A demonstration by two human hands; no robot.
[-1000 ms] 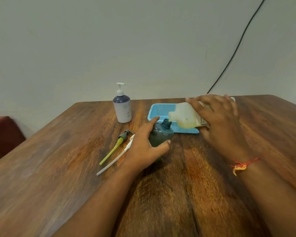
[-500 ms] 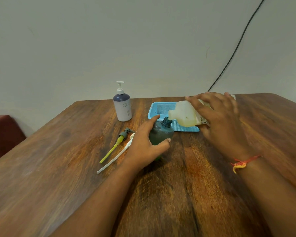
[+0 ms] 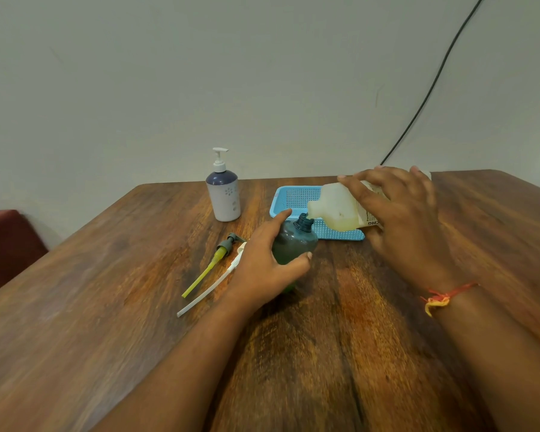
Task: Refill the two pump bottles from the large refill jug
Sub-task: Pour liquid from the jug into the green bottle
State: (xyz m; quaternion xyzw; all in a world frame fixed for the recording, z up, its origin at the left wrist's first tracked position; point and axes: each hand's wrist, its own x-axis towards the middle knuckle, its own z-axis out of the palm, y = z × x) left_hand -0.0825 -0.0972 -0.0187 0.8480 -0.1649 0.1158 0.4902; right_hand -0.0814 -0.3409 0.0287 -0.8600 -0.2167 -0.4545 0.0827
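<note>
My left hand (image 3: 264, 260) grips a dark green bottle (image 3: 295, 241) that stands on the wooden table (image 3: 106, 307) with its threaded neck uncapped. My right hand (image 3: 396, 216) holds the translucent refill jug (image 3: 337, 210) tipped on its side, its spout right at the green bottle's neck; yellowish liquid pools in the jug's lower side. A white-and-purple pump bottle (image 3: 223, 190) stands upright at the back left with its pump on. Two removed pumps lie left of my left hand: one with a yellow tube (image 3: 211, 266) and one with a white tube (image 3: 211, 288).
A light blue perforated tray (image 3: 293, 198) sits behind the green bottle, partly under the jug. A black cable (image 3: 434, 82) runs down the wall at the right. A dark red seat (image 3: 3, 244) is beyond the table's left edge.
The jug's spout has come down slightly, closer to the green bottle's neck. Both hands keep their holds and the view has shifted a little.
</note>
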